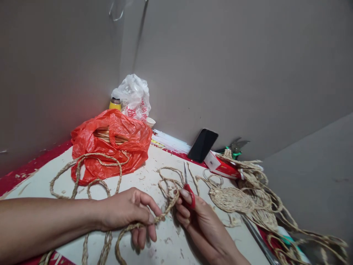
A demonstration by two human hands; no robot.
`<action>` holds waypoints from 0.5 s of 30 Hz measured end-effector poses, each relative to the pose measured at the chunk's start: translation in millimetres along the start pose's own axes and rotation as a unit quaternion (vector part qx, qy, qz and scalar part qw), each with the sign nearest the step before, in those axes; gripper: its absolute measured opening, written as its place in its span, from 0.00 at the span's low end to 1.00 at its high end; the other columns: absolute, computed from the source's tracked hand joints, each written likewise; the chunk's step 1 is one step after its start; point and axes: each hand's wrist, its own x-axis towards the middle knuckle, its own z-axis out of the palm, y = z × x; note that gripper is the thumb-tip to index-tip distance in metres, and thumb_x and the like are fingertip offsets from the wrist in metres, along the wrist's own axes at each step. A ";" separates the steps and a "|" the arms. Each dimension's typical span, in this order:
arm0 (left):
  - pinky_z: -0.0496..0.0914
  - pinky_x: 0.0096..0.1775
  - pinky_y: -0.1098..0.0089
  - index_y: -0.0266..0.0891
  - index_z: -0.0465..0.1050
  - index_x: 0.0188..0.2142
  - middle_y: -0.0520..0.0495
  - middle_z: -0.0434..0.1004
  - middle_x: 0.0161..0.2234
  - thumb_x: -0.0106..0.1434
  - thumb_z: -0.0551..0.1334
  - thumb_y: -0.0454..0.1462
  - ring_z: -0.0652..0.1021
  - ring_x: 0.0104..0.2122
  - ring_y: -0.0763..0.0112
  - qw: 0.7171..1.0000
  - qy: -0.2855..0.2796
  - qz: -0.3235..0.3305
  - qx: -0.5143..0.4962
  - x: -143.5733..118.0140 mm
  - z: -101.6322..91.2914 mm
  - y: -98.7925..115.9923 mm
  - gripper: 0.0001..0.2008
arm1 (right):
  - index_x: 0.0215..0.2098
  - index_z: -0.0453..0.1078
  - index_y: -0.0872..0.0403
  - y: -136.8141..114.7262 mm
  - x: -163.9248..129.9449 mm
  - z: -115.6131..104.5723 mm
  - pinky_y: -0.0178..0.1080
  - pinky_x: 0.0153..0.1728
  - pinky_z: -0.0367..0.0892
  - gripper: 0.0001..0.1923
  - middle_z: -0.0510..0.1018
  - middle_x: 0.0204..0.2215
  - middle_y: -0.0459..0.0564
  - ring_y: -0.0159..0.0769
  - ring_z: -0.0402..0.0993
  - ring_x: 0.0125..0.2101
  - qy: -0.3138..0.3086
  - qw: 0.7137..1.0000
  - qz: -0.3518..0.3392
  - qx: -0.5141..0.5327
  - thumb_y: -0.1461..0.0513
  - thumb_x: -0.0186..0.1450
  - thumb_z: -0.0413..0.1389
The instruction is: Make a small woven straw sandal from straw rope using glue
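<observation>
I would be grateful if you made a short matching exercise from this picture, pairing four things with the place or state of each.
Column one
1. Scissors
2. Braided cord
3. Phone
4. Plastic bag

Column two
A. Black and slanting, towards the grey wall
B. Red and crumpled, with straw-coloured strips showing in its opening
C. Red-handled, in the right hand, with the blades pointing away from the person
D. Tan, running from the left hand towards the right hand

Right pairs: 1-C, 2-D, 3-A, 4-B
</observation>
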 end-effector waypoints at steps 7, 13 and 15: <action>0.67 0.21 0.75 0.36 0.72 0.30 0.51 0.77 0.20 0.45 0.63 0.34 0.74 0.16 0.75 0.997 0.003 -0.039 0.066 -0.3 6.4 -5.6 0.10 | 0.26 0.70 0.57 9.2 -14.3 10.4 0.27 0.18 0.49 0.11 0.58 0.17 0.38 0.22 0.48 0.17 -0.037 0.997 0.053 0.037 0.60 0.55 0.66; 0.67 0.35 0.75 0.34 0.75 0.34 0.48 0.78 0.31 0.48 0.70 0.41 0.75 0.29 0.76 0.991 0.011 0.039 0.130 -5.9 12.3 -5.7 0.15 | 0.19 0.66 0.57 14.9 -19.1 22.3 0.29 0.17 0.48 0.16 0.60 0.11 0.39 0.23 0.51 0.15 -0.035 0.998 -0.014 -0.058 0.58 0.52 0.67; 0.68 0.34 0.72 0.34 0.74 0.32 0.48 0.78 0.27 0.49 0.68 0.48 0.75 0.26 0.74 0.994 -0.003 0.043 0.101 -5.3 12.9 -6.1 0.19 | 0.19 0.66 0.57 16.5 -19.5 23.0 0.30 0.18 0.49 0.15 0.60 0.11 0.38 0.23 0.52 0.14 -0.029 0.997 -0.028 -0.065 0.58 0.52 0.67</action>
